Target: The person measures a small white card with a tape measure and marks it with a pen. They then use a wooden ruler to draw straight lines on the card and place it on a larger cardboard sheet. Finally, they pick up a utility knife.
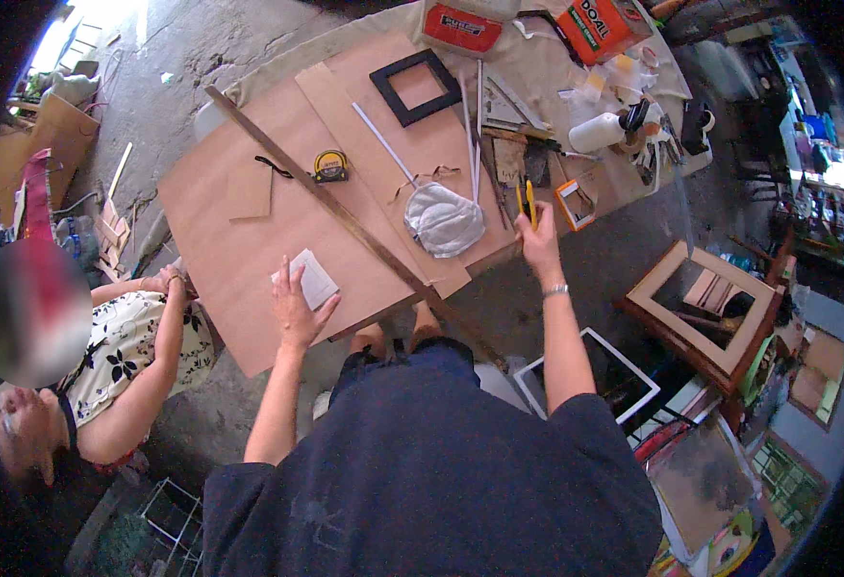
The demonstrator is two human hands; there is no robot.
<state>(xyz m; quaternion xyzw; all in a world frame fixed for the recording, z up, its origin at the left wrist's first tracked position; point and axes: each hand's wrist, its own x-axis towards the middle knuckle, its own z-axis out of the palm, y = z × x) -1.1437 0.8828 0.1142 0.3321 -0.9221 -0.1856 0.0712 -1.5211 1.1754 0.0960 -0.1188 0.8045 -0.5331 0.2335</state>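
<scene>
My left hand (pixel 299 310) lies with its fingers spread over a small white card or pad (pixel 317 281) near the front edge of the brown-paper-covered table (pixel 239 240). At the table's right front, my right hand (pixel 540 242) is closed around a slim yellow-and-black hand tool (pixel 528 202); its exact kind is hard to make out. Between the hands are a long wooden strip (pixel 321 197), laid diagonally, and a crumpled pale cloth bundle (pixel 443 221). A yellow tape measure (pixel 330 165) sits beyond my left hand. Just right of the tool is an orange-and-white box (pixel 576 205).
A black picture frame (pixel 416 87), a set square (pixel 508 104), a white spray bottle (pixel 597 132) and an orange carton (pixel 603 31) are on the table's far side. Another person (pixel 143 356) is at the left edge. A wooden frame (pixel 648 287) stands at lower right.
</scene>
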